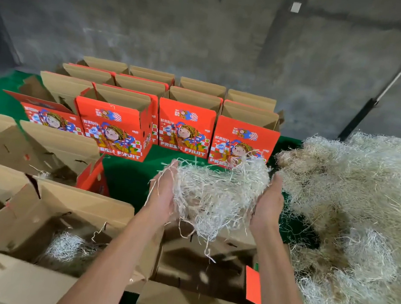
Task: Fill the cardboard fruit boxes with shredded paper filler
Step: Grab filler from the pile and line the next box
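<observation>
A clump of pale shredded paper [217,190] is carried between my two hands above an open cardboard box [198,303] at the bottom centre. My left hand [162,195] presses the clump's left side and my right hand [267,207] presses its right side, fingers fairly straight. Loose strands hang and drop from the clump toward the box, whose inside looks bare and dark. To its left, another open box [31,210] holds some shredded paper [64,248].
A big heap of shredded paper [366,213] covers the right side. Several red printed fruit boxes [184,129] stand open in rows at the back on the green floor [126,177]. More open boxes [48,146] lie at left. A grey wall is behind.
</observation>
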### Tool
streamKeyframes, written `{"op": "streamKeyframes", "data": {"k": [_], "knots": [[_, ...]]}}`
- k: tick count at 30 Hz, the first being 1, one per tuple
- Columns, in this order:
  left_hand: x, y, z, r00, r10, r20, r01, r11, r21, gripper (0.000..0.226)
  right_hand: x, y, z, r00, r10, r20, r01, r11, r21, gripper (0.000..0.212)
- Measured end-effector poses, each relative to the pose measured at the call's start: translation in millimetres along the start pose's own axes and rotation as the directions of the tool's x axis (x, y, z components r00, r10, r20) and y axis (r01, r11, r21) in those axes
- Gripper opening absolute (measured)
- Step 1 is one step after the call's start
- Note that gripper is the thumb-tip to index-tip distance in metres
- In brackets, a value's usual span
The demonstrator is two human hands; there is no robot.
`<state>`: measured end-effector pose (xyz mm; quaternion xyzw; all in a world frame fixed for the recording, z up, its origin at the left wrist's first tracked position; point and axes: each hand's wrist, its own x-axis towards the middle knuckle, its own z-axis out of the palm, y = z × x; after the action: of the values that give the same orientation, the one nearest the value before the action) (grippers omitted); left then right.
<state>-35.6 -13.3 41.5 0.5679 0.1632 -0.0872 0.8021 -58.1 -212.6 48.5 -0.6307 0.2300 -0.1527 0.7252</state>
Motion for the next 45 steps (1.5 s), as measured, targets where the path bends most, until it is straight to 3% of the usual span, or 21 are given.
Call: {"op": "streamKeyframes", "data": {"k": [2,5,7,9,11,14,16,20,22,24,26,27,30,31,34,38,40,42,45], "knots": [[-8,-2,11,0.993,-0.065,0.101,0.061,0.997,0.045,0.079,-4,2,4,0.996,0.014,0.091,-0.012,1.000,-0.023,0.039],[-20,-19,41,0.998,0.024,0.066,-0.043,0.950,0.310,0.114,-23,17,27,0.953,-0.201,0.227,0.253,0.939,-0.232,0.014],[-26,-27,55,0.994,0.112,0.006,-0.101,0.876,0.472,0.116,-33,29,41,0.943,-0.302,0.138,0.327,0.915,-0.235,0.009],[-24,-24,57,0.985,0.172,0.017,-0.154,0.826,0.542,0.118,-34,32,42,0.964,-0.255,0.081,0.264,0.954,-0.138,0.018],[-16,-16,50,0.982,0.184,0.032,-0.174,0.837,0.519,0.119,-25,27,30,0.986,-0.152,0.075,0.158,0.984,-0.084,0.032],[1,-4,27,0.997,0.068,-0.032,-0.052,0.933,0.356,0.091,-6,15,10,0.998,-0.068,-0.010,0.067,0.996,-0.056,0.039],[9,-3,15,0.995,-0.018,-0.093,0.039,0.974,0.223,0.096,4,9,6,0.999,-0.016,-0.051,0.017,1.000,0.020,0.042],[17,2,13,0.979,-0.063,-0.194,0.067,0.998,0.016,0.100,2,3,14,0.996,0.081,-0.025,-0.077,0.988,0.133,0.050],[14,4,13,0.983,-0.097,-0.157,0.085,0.993,-0.086,0.086,2,4,12,0.995,0.090,-0.029,-0.084,0.981,0.174,0.056],[6,4,13,0.992,-0.126,0.025,0.129,0.981,-0.148,0.077,2,8,12,0.994,0.077,0.078,-0.095,0.960,0.263,0.047],[2,-7,19,0.969,-0.135,0.206,0.155,0.984,-0.086,0.074,-7,14,21,0.980,0.037,0.197,-0.082,0.971,0.225,0.064],[0,-13,26,0.968,-0.113,0.222,0.113,0.993,0.015,0.082,-14,19,31,0.977,0.004,0.213,-0.032,0.991,0.126,0.071],[-3,-34,48,0.999,-0.026,-0.036,0.033,0.975,0.221,0.110,-32,32,59,0.994,-0.076,0.079,0.086,0.988,-0.126,0.099],[-6,-37,51,0.996,0.016,-0.086,0.005,0.971,0.240,0.109,-35,34,62,0.995,-0.100,0.023,0.103,0.985,-0.137,0.097],[0,-37,45,0.994,0.063,-0.092,-0.035,0.959,0.280,0.094,-26,32,53,0.986,-0.164,-0.023,0.161,0.981,-0.107,0.055],[19,-20,19,0.988,0.043,-0.150,-0.017,0.985,0.169,0.064,-11,21,25,0.983,-0.176,-0.048,0.165,0.970,-0.177,0.058],[20,-15,17,0.987,0.050,-0.155,-0.031,0.992,0.120,0.093,-8,18,24,0.987,-0.160,-0.007,0.157,0.977,-0.144,0.055],[22,-13,16,0.978,0.017,-0.209,-0.001,0.997,0.076,0.101,-10,12,28,0.991,-0.136,0.010,0.137,0.988,-0.066,0.053],[28,14,-14,0.929,-0.068,-0.363,0.006,0.986,-0.168,0.071,-2,-1,7,0.991,-0.112,-0.069,0.114,0.993,0.025,0.050]]}}
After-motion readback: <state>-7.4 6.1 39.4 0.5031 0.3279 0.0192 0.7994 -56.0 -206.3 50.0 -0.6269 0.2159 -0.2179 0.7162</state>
